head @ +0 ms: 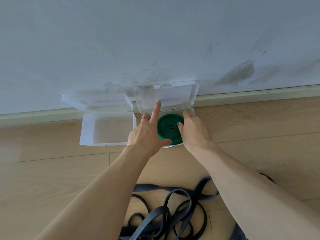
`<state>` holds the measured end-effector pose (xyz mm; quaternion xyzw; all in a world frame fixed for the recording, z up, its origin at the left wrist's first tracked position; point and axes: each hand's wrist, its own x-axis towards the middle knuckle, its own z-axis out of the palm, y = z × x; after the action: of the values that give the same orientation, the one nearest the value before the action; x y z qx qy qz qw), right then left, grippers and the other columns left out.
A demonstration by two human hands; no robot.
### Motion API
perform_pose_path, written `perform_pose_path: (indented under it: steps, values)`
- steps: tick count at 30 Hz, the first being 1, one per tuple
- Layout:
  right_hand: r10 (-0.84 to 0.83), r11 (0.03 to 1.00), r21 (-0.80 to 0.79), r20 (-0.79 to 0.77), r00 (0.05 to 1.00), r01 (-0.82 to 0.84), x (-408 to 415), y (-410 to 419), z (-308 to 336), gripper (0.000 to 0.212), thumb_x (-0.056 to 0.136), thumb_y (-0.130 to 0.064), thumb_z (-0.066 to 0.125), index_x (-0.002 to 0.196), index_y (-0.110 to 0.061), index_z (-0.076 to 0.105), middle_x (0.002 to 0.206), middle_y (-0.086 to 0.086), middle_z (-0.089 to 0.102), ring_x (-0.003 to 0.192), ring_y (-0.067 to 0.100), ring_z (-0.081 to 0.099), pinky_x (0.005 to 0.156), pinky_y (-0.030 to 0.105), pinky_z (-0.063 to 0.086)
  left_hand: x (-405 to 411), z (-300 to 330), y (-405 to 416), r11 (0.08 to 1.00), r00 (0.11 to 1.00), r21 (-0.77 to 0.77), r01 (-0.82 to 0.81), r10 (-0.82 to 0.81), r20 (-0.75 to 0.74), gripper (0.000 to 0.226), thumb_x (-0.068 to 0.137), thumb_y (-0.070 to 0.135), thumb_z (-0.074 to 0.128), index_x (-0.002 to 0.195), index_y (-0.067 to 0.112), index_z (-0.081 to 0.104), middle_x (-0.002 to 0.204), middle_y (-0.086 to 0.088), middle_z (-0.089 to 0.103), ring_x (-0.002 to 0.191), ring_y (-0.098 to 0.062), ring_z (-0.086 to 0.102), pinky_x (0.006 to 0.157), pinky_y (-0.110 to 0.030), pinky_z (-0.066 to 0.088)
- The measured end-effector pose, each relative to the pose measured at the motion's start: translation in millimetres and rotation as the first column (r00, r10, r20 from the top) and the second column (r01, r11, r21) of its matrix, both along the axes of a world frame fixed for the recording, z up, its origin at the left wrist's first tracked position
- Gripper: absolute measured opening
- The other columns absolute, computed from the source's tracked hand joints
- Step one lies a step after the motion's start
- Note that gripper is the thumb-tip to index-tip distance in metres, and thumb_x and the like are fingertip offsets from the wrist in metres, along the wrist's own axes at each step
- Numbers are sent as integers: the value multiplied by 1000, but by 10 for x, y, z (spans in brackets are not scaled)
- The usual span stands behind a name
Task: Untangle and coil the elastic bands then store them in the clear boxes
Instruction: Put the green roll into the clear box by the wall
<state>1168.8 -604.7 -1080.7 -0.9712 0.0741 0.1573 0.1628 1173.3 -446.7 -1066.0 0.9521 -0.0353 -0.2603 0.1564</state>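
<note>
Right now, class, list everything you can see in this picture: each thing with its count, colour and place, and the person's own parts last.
coiled band: one, green, lying in the right clear box.
right clear box: one, transparent, on the floor by the wall, lid open and leaning on the wall.
left clear box: one, transparent, beside the right one, lid open, nothing seen inside.
tangled bands: a loose heap, dark grey and black, on the floor near the person; count unclear.
floor: light wood planks.
wall: white, scuffed with dark marks.
ring: one, on a left finger.
left hand: forefinger touching the lid.
right hand: fingers on the coil and box.
</note>
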Motion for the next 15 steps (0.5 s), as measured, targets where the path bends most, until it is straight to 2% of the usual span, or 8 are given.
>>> perform_pose_path:
  steps: [4, 10, 13, 15]
  values:
    - [-48, 999, 10, -3, 999, 48, -29, 46, 6, 21, 107, -20, 52, 118, -2, 53, 110, 16, 65, 95, 35, 67, 65, 36, 41, 22, -31, -13, 1000, 1000, -6, 11, -11, 1, 129, 80, 49, 80, 155, 47, -24, 141, -4, 43, 91, -25, 62, 72, -38, 56]
    - [-68, 991, 112, -48, 997, 73, -41, -12, 89, 26, 102, -15, 60, 123, -2, 53, 110, 16, 66, 96, 35, 67, 65, 33, 40, 9, -59, -50, 999, 999, 45, 13, -15, 44, 129, 79, 53, 80, 155, 49, -24, 139, -6, 46, 87, -25, 64, 66, -37, 54]
    - [-106, 973, 192, -141, 984, 132, -33, -26, 151, 39, 97, -16, 66, 131, -4, 51, 113, 14, 64, 95, 32, 66, 68, 35, 49, 27, -69, -49, 999, 999, 41, 22, -24, 44, 128, 79, 56, 80, 154, 50, -23, 137, -6, 47, 87, -24, 62, 65, -36, 50]
    - [-131, 959, 225, -196, 972, 174, -15, -51, 188, 44, 92, -17, 71, 130, -7, 51, 107, 8, 59, 94, 30, 64, 74, 38, 55, 34, -62, -51, 1000, 999, 22, 17, -18, 33, 126, 79, 54, 80, 155, 51, -22, 138, -6, 47, 87, -23, 60, 68, -36, 50]
